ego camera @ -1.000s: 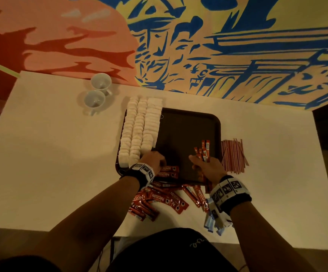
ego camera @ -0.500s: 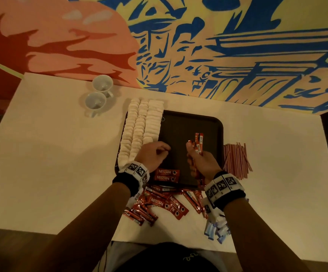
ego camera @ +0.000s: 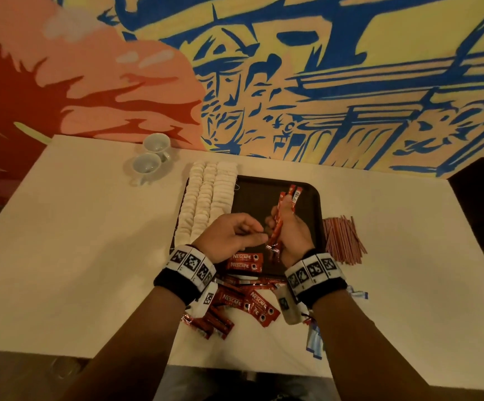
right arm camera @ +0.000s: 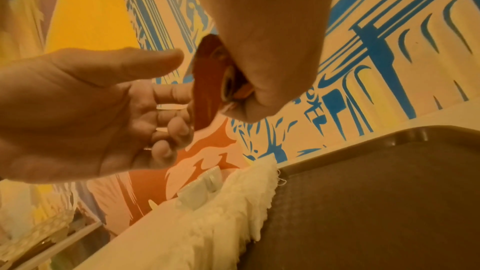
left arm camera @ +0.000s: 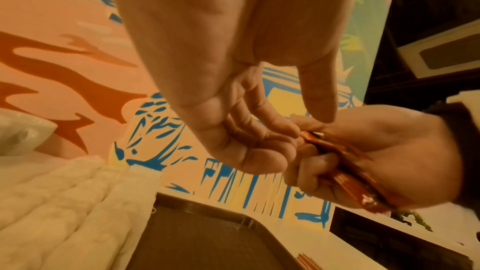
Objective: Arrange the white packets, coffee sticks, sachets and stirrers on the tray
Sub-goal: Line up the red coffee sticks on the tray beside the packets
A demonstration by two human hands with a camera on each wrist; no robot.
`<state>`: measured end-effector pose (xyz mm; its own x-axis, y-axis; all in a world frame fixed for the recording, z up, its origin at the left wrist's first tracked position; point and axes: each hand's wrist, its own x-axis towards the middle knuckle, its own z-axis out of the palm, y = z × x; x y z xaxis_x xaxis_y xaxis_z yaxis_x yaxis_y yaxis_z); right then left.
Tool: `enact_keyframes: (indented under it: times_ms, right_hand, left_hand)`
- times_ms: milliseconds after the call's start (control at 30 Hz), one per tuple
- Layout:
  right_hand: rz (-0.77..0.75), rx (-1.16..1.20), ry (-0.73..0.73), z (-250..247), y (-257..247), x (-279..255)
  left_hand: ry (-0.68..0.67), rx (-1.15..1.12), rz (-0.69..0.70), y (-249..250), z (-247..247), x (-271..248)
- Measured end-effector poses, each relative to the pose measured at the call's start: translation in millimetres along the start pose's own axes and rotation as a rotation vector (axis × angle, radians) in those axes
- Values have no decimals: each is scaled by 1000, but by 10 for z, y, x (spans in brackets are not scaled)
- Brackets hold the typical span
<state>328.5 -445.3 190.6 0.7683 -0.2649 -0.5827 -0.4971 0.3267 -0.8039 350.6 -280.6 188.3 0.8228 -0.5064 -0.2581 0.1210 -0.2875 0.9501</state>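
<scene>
A dark tray (ego camera: 256, 198) lies on the white table, with rows of white packets (ego camera: 209, 198) along its left side. My right hand (ego camera: 281, 224) grips a bundle of red coffee sticks (ego camera: 288, 202) upright above the tray; the bundle (right arm camera: 207, 81) shows close in the right wrist view. My left hand (ego camera: 256, 234) is beside it with loosely bent fingers (right arm camera: 171, 91) touching the bundle's lower end and holding nothing. Two coffee sticks (ego camera: 245, 261) lie flat at the tray's front. More red sticks (ego camera: 243, 302) are heaped on the table in front of the tray.
Red stirrers (ego camera: 342, 238) lie in a pile right of the tray. Blue sachets (ego camera: 313, 341) sit near the table's front edge under my right forearm. Two white cups (ego camera: 151, 157) stand at the back left. A painted wall rises behind the table.
Both hands rose from the tray's front edge to above its middle. The right hand carried the stick bundle up, and the left hand left the tray and came against the bundle.
</scene>
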Motion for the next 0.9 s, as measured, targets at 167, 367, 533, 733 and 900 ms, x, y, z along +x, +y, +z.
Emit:
enact_keyframes:
  times_ms: [167,367,533,733,900]
  right_hand:
    - [-24,184,41,85,19,-287]
    - [-111,184,29,11,92,-548]
    - [-178,104,-36,-136,83,-783]
    - [-145,-40,-176,-243,-5,-939]
    - [-227,-4,-176,-305,24,-1025]
  left_hand:
    - [13,46,63,101,228,-285]
    - [116,120,112,187,363,-521]
    - [228,47,132,180,423,-724]
    - [601,306,165,170,372,-907]
    - [556,22,232,180,262,-983]
